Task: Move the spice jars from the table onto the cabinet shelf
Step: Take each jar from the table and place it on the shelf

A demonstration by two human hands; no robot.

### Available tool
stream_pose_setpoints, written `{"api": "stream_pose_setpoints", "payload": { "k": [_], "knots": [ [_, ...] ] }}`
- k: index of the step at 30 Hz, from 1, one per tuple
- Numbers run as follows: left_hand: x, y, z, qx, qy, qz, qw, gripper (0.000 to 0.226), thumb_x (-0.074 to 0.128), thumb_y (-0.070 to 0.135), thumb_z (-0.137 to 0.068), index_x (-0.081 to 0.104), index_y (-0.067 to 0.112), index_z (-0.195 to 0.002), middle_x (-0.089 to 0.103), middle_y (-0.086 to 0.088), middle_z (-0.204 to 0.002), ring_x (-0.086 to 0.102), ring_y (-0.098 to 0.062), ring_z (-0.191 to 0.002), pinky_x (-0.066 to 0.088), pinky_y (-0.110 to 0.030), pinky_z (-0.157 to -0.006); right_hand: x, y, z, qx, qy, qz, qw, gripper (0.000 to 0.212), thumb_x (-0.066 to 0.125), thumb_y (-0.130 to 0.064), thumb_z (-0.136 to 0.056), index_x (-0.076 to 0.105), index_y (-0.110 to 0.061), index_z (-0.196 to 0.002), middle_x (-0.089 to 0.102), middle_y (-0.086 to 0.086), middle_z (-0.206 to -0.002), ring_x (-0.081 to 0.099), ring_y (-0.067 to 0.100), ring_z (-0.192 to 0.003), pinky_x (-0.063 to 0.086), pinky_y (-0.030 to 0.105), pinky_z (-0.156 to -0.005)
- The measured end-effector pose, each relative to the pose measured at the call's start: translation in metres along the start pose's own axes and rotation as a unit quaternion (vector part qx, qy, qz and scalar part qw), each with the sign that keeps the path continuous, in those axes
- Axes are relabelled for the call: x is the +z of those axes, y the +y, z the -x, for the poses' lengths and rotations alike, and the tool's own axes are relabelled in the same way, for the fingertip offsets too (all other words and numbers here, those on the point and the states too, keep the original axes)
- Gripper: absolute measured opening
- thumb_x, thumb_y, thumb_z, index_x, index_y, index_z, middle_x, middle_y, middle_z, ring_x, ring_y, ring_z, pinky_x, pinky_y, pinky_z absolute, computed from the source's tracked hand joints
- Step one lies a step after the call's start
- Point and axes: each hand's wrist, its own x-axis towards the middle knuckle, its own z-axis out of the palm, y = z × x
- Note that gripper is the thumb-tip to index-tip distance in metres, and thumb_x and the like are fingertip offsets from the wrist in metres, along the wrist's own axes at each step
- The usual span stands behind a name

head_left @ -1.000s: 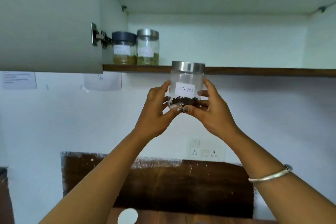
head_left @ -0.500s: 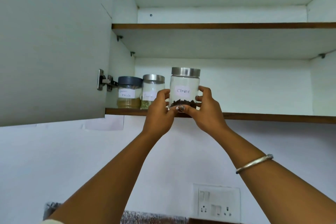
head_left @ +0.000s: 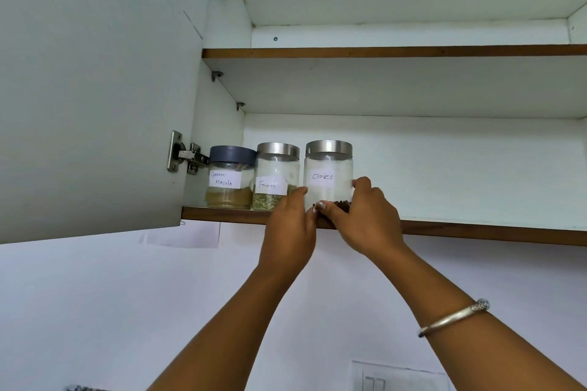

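On the lower cabinet shelf (head_left: 476, 228), near its front edge, the cloves jar (head_left: 328, 173) stood upright just right of the fennel jar (head_left: 277, 176), with the garam masala jar (head_left: 231, 178) beyond that, next to the hinge (head_left: 184, 157) of the open cabinet door (head_left: 95, 89). Both hands were closed around the base of the cloves jar: the left hand (head_left: 290, 225) cupped its lower left side, fingertips pressed between it and the fennel jar, while the right hand (head_left: 365, 216) wrapped its lower right side with the thumb across the front. Whether the jar's bottom already bore fully on the shelf could not be told, since the hands covered it.

To finish this placement well, the jar likely needed to be slid a little further back so its whole base sat clear of the brown shelf lip, kept level so the steel lid (head_left: 328, 147) did not tip forward. The left fingers were squeezed in a narrow gap, so drawing them out straight down and toward the person, not sideways, seemed the safer way to avoid nudging the fennel jar. Letting go one hand at a time, the right last, would probably keep the glass steady. Keeping the label facing out would match its neighbours. A bangle (head_left: 451, 317) sat on the right wrist, well below the shelf.
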Motion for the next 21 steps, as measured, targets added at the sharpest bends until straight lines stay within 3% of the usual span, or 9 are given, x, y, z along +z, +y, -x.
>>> {"api": "stream_pose_setpoints", "payload": {
  "k": [4,14,21],
  "knots": [
    [0.004,0.001,-0.002,-0.002,0.018,-0.042,0.999,0.036,0.047,0.017,-0.095,0.05,0.007,-0.129,0.062,-0.012,-0.117,0.057,-0.024,-0.107,0.044,-0.029,-0.087,0.006,-0.004,-0.001,0.0,0.018,0.026,1.0,0.06,0.054,-0.059,-0.082,0.043,-0.014,-0.12,0.061,0.005,-0.105,0.059,0.027,-0.097,0.047,0.04,-0.085],
    [0.003,-0.001,-0.007,0.015,-0.027,-0.124,0.992,0.025,0.043,0.019,-0.097,0.057,0.005,-0.112,0.063,-0.011,-0.104,0.056,-0.021,-0.095,0.031,-0.019,-0.07,0.017,-0.008,0.002,-0.005,0.061,0.085,0.994,0.043,0.047,-0.055,-0.088,0.036,-0.015,-0.099,0.066,0.003,-0.087,0.062,0.029,-0.085,0.035,0.039,-0.077],
    [0.004,0.002,-0.002,-0.023,-0.028,-0.094,0.995,0.041,0.051,0.01,-0.093,0.043,0.008,-0.133,0.052,-0.012,-0.124,0.052,-0.025,-0.112,0.042,-0.028,-0.087,0.019,-0.002,0.001,-0.008,0.056,0.089,0.994,0.046,0.046,-0.061,-0.086,0.034,-0.016,-0.089,0.065,0.002,-0.084,0.062,0.028,-0.084,0.03,0.037,-0.074]
  ]
}}
